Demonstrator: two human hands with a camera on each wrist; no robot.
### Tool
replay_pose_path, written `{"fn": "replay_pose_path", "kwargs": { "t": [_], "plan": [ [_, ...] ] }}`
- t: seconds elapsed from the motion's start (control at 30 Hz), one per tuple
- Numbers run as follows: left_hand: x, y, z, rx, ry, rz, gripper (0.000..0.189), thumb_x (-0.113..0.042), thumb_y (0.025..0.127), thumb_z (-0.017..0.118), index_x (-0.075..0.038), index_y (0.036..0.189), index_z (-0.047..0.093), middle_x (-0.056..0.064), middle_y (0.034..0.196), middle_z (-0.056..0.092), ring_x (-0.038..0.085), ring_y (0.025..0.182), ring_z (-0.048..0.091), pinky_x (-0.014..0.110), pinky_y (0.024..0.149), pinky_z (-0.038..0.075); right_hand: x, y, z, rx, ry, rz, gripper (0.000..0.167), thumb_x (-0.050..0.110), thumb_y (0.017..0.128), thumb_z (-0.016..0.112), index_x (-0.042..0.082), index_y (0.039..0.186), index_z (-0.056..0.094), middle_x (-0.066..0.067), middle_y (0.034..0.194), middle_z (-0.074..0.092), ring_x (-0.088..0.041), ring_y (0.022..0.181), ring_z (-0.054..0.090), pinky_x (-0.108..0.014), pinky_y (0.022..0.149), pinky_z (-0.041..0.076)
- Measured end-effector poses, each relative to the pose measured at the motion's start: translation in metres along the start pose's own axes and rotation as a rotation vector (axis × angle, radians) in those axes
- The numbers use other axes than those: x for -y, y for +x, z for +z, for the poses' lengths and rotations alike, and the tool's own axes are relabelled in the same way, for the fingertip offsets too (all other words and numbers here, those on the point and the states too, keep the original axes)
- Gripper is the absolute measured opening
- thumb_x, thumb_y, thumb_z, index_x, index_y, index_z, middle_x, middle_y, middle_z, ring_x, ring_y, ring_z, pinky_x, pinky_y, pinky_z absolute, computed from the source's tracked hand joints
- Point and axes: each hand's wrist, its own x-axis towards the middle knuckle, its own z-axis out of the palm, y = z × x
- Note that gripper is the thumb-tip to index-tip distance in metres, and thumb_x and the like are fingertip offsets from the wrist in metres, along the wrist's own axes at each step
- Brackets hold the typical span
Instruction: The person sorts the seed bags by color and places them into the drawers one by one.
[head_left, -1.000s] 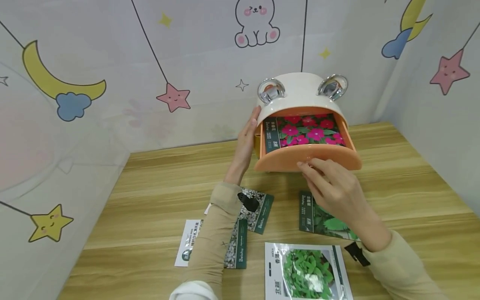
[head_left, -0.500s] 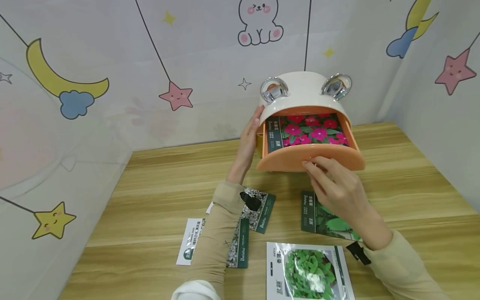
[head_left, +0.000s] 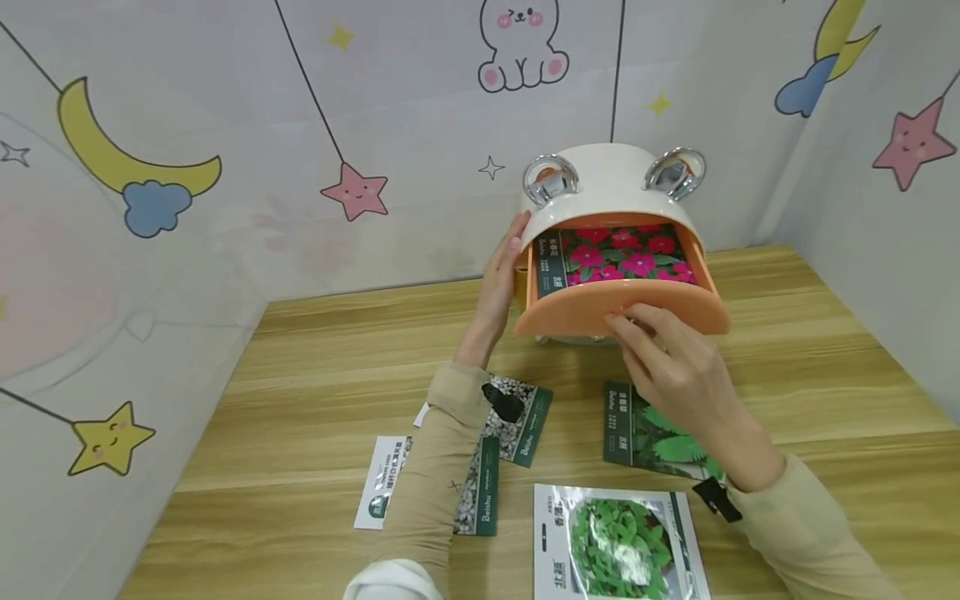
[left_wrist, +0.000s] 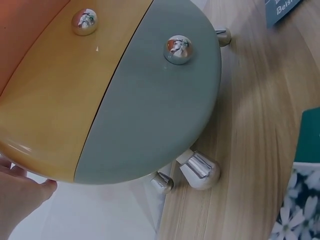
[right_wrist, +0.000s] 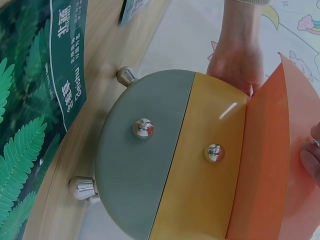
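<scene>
A small rounded cabinet has a white top, a yellow drawer and a grey-green drawer, each with a silver knob. Its orange top drawer is pulled out and holds a seed packet picturing pink flowers. My right hand pinches the orange drawer's knob between thumb and fingers; the knob is mostly hidden in the head view. Against the cabinet's left side rests my left hand, its fingers extended along the wall.
On the wooden table lie a green-leaf seed packet, a white packet with leafy greens and white-flower packets, partly under the left forearm. A printed wall stands close behind the cabinet.
The orange drawer has slid slightly inward with my right hand on its knob, showing a little less of the flower packet. My left hand keeps its place on the cabinet's side.
</scene>
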Motion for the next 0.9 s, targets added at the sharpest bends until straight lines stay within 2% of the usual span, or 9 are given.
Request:
{"fn": "replay_pose_path", "kwargs": {
  "t": [0.2, 0.4, 0.57, 0.67, 0.83, 0.9],
  "plan": [
    [0.001, 0.001, 0.000, 0.001, 0.014, 0.003, 0.045, -0.045, 0.103, 0.029, -0.037, 0.147, 0.036, -0.017, 0.159, 0.024, 0.005, 0.148, 0.017, 0.040, 0.124, 0.012, -0.002, 0.003, 0.000, 0.048, -0.002, 0.018, 0.031, 0.017, 0.101, 0.046, -0.003, 0.102, 0.070, -0.019, 0.098, 0.062, -0.027, 0.076, 0.058, -0.036, 0.057, 0.053],
    [-0.001, 0.000, -0.002, 0.016, 0.005, -0.012, 0.045, -0.038, 0.105, 0.029, -0.033, 0.149, 0.034, -0.015, 0.160, 0.022, 0.008, 0.149, 0.015, 0.041, 0.124, 0.012, -0.006, 0.007, 0.002, 0.063, 0.003, 0.021, 0.029, 0.015, 0.100, 0.047, -0.003, 0.100, 0.070, -0.019, 0.097, 0.062, -0.027, 0.075, 0.058, -0.035, 0.055, 0.053],
    [-0.019, -0.009, 0.000, 0.021, 0.004, -0.024, 0.046, -0.033, 0.105, 0.028, -0.026, 0.150, 0.033, -0.009, 0.161, 0.021, 0.012, 0.150, 0.016, 0.041, 0.124, 0.012, -0.010, 0.007, 0.005, 0.058, -0.010, 0.022, 0.024, 0.011, 0.097, 0.051, -0.004, 0.100, 0.069, -0.020, 0.097, 0.061, -0.026, 0.070, 0.058, -0.033, 0.051, 0.051],
    [-0.028, -0.014, 0.002, 0.017, 0.005, -0.028, 0.046, -0.032, 0.105, 0.028, -0.024, 0.150, 0.034, -0.009, 0.160, 0.023, 0.012, 0.150, 0.017, 0.039, 0.124, 0.013, -0.012, 0.007, 0.006, 0.059, -0.005, 0.035, 0.024, 0.011, 0.097, 0.050, -0.004, 0.100, 0.069, -0.021, 0.097, 0.061, -0.026, 0.070, 0.058, -0.034, 0.051, 0.051],
    [-0.028, -0.014, 0.001, 0.019, 0.010, -0.033, 0.046, -0.032, 0.105, 0.028, -0.024, 0.151, 0.033, -0.008, 0.161, 0.022, 0.012, 0.150, 0.017, 0.039, 0.124, 0.014, -0.015, 0.007, 0.009, 0.056, 0.007, 0.055, 0.025, 0.012, 0.097, 0.050, -0.004, 0.101, 0.069, -0.021, 0.098, 0.060, -0.027, 0.070, 0.059, -0.036, 0.052, 0.051],
    [-0.024, -0.012, 0.001, 0.017, 0.006, -0.034, 0.046, -0.032, 0.105, 0.028, -0.025, 0.150, 0.033, -0.009, 0.161, 0.022, 0.012, 0.150, 0.017, 0.039, 0.124, 0.014, -0.016, 0.008, 0.011, 0.047, 0.004, 0.055, 0.025, 0.012, 0.097, 0.050, -0.004, 0.101, 0.069, -0.021, 0.098, 0.060, -0.027, 0.070, 0.060, -0.035, 0.052, 0.051]
  ]
}}
